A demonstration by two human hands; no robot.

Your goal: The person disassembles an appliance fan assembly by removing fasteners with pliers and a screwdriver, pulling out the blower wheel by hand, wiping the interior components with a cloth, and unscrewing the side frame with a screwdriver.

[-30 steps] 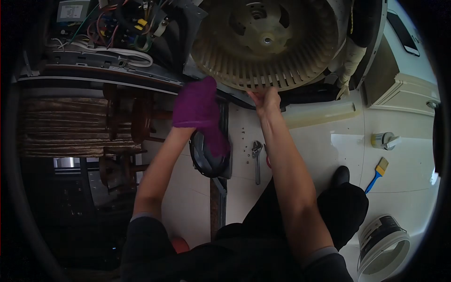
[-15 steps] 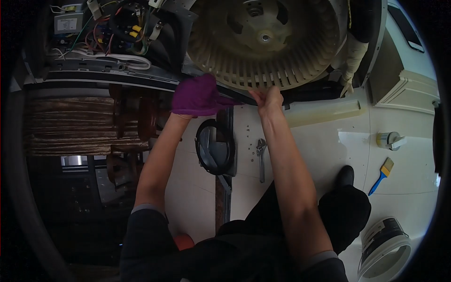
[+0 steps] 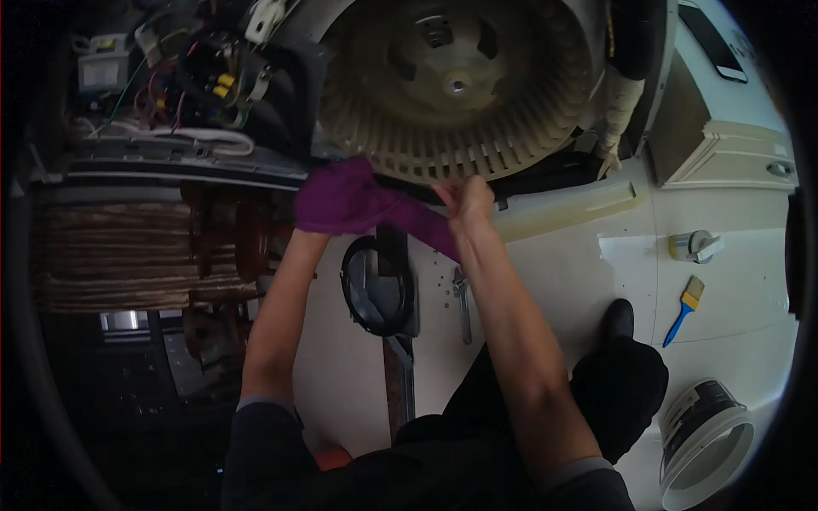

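Note:
A purple cloth (image 3: pixel 341 200) covers my left hand (image 3: pixel 328 204), its loose end hanging toward my right forearm. The fingers under the cloth are hidden. My right hand (image 3: pixel 468 198) is at the lower rim of a round, dusty fan wheel (image 3: pixel 460 153), with its fingers closed on the edge. The wheel, with slats around its rim and a hub in the middle, sits in an opened metal unit (image 3: pixel 183 166). Wiring (image 3: pixel 223 85) and a labelled box (image 3: pixel 102 72) show at the unit's upper left.
On the floor lie a black ring-shaped part (image 3: pixel 377 285), an adjustable wrench (image 3: pixel 462 305), several small screws and a blue-handled brush (image 3: pixel 682 311). A bucket (image 3: pixel 706 447) stands lower right, below a small container (image 3: pixel 694 247). A phone (image 3: pixel 712 43) rests on a white cabinet (image 3: pixel 724 153).
The cloth's loose end has swung right, toward my right forearm. The view has shifted slightly. My right hand remains at the wheel's lower rim.

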